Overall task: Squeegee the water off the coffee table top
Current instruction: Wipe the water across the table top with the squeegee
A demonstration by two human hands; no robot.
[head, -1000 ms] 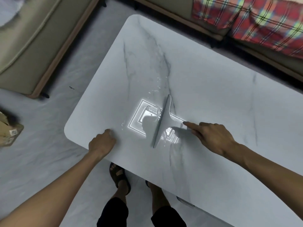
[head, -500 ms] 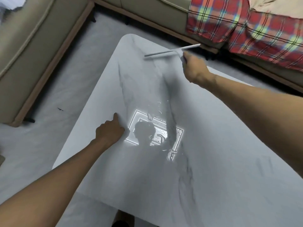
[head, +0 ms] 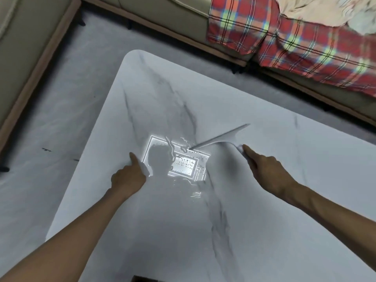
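Observation:
The white marble coffee table top [head: 254, 210] fills most of the head view. Water [head: 179, 147] lies in streaks and droplets near its middle, where a ceiling light is reflected. My right hand [head: 266, 169] grips the handle of a pale grey squeegee [head: 219, 139]. Its blade lies slanted on the table, with its left tip touching the water. My left hand [head: 128, 176] rests on the table left of the wet patch, fingers curled and thumb stretched out, holding nothing.
A beige sofa [head: 168, 15] with a red plaid blanket [head: 295, 43] runs along the far side of the table. Another beige sofa [head: 24, 47] stands at the left. Grey floor [head: 50, 129] lies between them and the table.
My right hand has brought the squeegee back from the table's far edge to the wet patch near the middle. My left hand has stayed beside the water.

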